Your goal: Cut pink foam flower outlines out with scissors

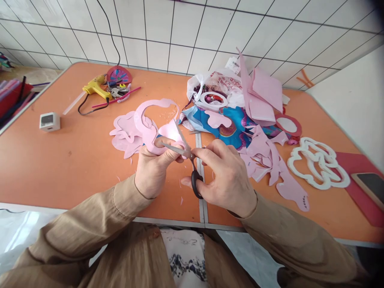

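My left hand (154,170) pinches a curved pink piece (144,120), a broad strip that arcs up and round above the fingers. Black-handled scissors (192,156) are in my right hand (226,174), with fingers in the handle loops. Their blades stand apart and point up and to the left, around the edge of the pink material by my left thumb. Part of the held piece is hidden behind the blades and fingers. Just left of it, a pile of pink cut-out shapes (127,134) lies on the orange table (90,160).
Behind to the left are a yellow glue gun (97,87) and a small white box (49,121). Folded pink sheets (261,96), a plastic bag (222,86) and pink scraps (264,150) lie right of centre. White cloud-shaped frames (318,164) and a phone (370,184) are far right.
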`<control>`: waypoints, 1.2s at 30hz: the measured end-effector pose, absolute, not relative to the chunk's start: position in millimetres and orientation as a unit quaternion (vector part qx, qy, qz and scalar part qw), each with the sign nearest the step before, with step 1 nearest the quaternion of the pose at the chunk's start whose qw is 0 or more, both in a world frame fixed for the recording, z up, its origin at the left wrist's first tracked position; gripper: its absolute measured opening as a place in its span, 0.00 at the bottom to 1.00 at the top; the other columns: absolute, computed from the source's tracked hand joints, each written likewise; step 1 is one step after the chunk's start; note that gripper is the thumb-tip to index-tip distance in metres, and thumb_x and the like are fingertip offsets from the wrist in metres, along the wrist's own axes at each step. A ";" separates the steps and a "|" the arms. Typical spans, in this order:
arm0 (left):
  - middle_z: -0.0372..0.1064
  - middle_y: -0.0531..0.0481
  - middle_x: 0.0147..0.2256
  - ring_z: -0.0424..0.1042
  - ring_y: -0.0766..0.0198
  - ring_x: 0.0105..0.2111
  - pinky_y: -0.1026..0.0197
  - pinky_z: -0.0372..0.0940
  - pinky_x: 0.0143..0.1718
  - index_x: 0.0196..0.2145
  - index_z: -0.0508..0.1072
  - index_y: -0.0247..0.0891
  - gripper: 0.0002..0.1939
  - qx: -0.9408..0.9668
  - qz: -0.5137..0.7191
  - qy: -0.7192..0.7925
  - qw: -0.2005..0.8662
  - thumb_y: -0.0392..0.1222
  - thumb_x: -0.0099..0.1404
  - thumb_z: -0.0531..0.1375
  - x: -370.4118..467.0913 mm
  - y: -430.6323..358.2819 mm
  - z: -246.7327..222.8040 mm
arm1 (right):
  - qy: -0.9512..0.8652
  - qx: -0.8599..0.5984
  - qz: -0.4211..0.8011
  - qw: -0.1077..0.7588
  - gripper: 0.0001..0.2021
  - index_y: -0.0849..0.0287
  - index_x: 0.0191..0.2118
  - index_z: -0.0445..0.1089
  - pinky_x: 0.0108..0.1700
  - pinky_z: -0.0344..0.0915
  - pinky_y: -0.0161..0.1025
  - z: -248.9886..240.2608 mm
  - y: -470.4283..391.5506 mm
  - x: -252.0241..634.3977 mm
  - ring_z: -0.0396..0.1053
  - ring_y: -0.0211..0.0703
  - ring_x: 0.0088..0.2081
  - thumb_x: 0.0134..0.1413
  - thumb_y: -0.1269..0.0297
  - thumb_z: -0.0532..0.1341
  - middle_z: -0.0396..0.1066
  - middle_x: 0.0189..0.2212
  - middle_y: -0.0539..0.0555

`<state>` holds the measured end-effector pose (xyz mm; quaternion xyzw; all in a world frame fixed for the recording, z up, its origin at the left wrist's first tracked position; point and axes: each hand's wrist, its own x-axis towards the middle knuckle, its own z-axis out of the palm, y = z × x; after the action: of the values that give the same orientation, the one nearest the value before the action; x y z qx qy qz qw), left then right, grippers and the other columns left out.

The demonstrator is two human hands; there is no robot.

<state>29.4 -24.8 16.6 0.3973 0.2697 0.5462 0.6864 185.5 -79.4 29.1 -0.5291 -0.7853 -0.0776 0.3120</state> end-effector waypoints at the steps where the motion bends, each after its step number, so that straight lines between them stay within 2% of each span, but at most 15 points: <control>1: 0.75 0.52 0.22 0.67 0.70 0.21 0.66 0.64 0.24 0.23 0.79 0.40 0.12 0.397 0.548 0.267 0.687 0.47 0.51 0.76 29.3 -25.1 16.7 | -0.785 -0.529 -0.078 0.313 0.16 0.63 0.42 0.76 0.34 0.59 0.43 29.0 -79.4 185.4 0.65 0.44 0.29 0.57 0.55 0.61 0.62 0.28 0.53; 6: 0.76 0.52 0.23 0.70 0.69 0.23 0.66 0.65 0.25 0.24 0.80 0.40 0.10 0.410 0.547 0.263 0.681 0.46 0.54 0.74 28.6 -25.1 14.4 | -0.783 -0.531 -0.084 0.313 0.15 0.64 0.41 0.77 0.34 0.59 0.43 29.0 -79.5 184.4 0.65 0.44 0.29 0.57 0.57 0.62 0.63 0.28 0.53; 11: 0.76 0.53 0.23 0.68 0.71 0.23 0.68 0.63 0.25 0.25 0.81 0.42 0.08 0.416 0.548 0.249 0.682 0.45 0.57 0.73 28.6 -24.4 12.7 | -0.784 -0.527 -0.094 0.314 0.14 0.66 0.40 0.77 0.34 0.59 0.42 29.6 -79.8 183.0 0.65 0.43 0.28 0.58 0.59 0.61 0.63 0.27 0.53; 22: 0.74 0.51 0.24 0.68 0.69 0.25 0.65 0.65 0.27 0.23 0.79 0.39 0.11 0.406 0.530 0.274 0.692 0.47 0.56 0.73 27.9 -26.4 15.2 | -0.780 -0.529 -0.097 0.321 0.11 0.63 0.41 0.75 0.34 0.60 0.42 26.8 -79.0 182.9 0.66 0.44 0.29 0.56 0.62 0.62 0.64 0.28 0.53; 29: 0.76 0.50 0.27 0.71 0.66 0.27 0.64 0.66 0.28 0.22 0.75 0.38 0.16 0.382 0.520 0.298 0.703 0.49 0.52 0.75 29.1 -28.1 17.0 | -0.776 -0.541 -0.096 0.310 0.10 0.61 0.43 0.74 0.34 0.58 0.41 24.3 -79.0 182.6 0.63 0.43 0.29 0.55 0.64 0.63 0.64 0.28 0.52; 36: 0.76 0.50 0.26 0.72 0.67 0.27 0.64 0.66 0.28 0.22 0.77 0.37 0.15 0.373 0.512 0.301 0.713 0.50 0.53 0.74 29.4 -28.5 16.4 | -0.779 -0.534 -0.104 0.311 0.11 0.65 0.41 0.76 0.33 0.59 0.42 22.0 -79.0 183.2 0.65 0.43 0.28 0.58 0.64 0.62 0.65 0.27 0.53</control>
<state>29.4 -28.5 16.4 0.3730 0.3007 0.5122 0.7128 183.2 -79.0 22.0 -0.5340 -0.7792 -0.1036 0.3114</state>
